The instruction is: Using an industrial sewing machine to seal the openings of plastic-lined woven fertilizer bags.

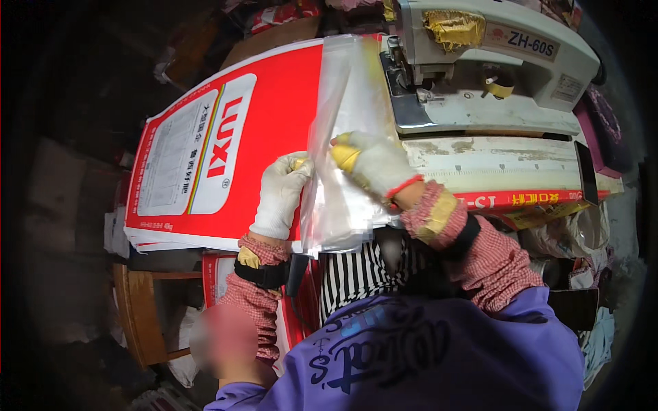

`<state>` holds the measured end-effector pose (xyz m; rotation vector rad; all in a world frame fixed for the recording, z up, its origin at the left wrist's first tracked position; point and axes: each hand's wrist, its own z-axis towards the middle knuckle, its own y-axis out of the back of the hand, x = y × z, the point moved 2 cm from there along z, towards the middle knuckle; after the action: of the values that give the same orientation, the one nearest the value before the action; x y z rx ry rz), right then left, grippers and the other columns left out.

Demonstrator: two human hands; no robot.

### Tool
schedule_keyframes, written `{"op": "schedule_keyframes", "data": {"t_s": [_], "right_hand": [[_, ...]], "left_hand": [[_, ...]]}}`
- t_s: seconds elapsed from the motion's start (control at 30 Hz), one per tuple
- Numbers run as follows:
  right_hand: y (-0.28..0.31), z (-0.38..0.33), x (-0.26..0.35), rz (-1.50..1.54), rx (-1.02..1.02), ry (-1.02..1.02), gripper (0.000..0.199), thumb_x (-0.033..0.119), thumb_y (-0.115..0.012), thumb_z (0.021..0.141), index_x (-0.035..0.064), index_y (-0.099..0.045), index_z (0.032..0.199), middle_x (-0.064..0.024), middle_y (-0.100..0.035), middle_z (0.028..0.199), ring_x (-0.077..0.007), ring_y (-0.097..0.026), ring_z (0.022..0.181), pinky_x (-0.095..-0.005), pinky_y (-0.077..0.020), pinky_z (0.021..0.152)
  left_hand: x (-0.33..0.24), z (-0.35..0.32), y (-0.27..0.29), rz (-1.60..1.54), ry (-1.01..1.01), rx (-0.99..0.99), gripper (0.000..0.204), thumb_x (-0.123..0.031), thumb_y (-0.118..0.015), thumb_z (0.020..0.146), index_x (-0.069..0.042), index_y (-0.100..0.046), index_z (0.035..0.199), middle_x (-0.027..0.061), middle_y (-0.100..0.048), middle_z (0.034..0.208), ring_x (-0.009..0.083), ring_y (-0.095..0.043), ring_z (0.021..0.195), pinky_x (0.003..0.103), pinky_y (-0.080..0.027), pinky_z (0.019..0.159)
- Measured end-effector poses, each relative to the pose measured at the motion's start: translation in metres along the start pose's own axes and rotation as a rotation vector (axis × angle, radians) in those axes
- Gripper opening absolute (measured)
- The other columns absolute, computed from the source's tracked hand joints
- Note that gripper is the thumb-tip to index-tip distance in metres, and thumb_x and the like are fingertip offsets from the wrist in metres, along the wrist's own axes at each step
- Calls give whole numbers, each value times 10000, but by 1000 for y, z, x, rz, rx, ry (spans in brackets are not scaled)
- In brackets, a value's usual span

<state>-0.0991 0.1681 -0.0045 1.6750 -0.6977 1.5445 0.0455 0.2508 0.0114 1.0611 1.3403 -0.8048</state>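
A stack of flat red-and-white printed sacks [281,103] lies in front of me, with clear plastic film liners [334,212] along its right side. My left hand [279,195], in a white knit glove with yellow tape at a fingertip, pinches the left edge of the film over the top red sack. Just to its right, my right hand [377,163] lies over the film in a similar glove with yellow-taped fingers. Its fingers are bent together and slightly blurred; what they grip, if anything, is hidden.
A white industrial sewing machine [493,89] stands at the far right on a worn white table top [493,163]. Red printed sheeting [493,201] hangs along the table's front edge. At the lower left is a wooden stool [140,315].
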Motion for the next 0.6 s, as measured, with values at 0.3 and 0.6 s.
{"op": "schedule_keyframes", "data": {"t_s": [0.3,0.6], "right_hand": [[-27,2,38,-420,258,-10,313,372,-638,693,82,-617,812,-120,-623,750,-262,-594,690,-353,-450,627],[-73,-15,45,-781,108,580,170,152,-512,735,-6,-574,718,-198,-591,709,-354,-597,694,-409,-475,591]], "left_hand": [[-23,-2,25,-36,179,50,207,-219,-612,829,-18,-578,793,14,-568,730,64,-504,650,182,-387,599],[-82,-17,56,245,-218,-177,81,-63,-564,809,-15,-508,777,51,-571,714,86,-522,648,221,-435,632]]}}
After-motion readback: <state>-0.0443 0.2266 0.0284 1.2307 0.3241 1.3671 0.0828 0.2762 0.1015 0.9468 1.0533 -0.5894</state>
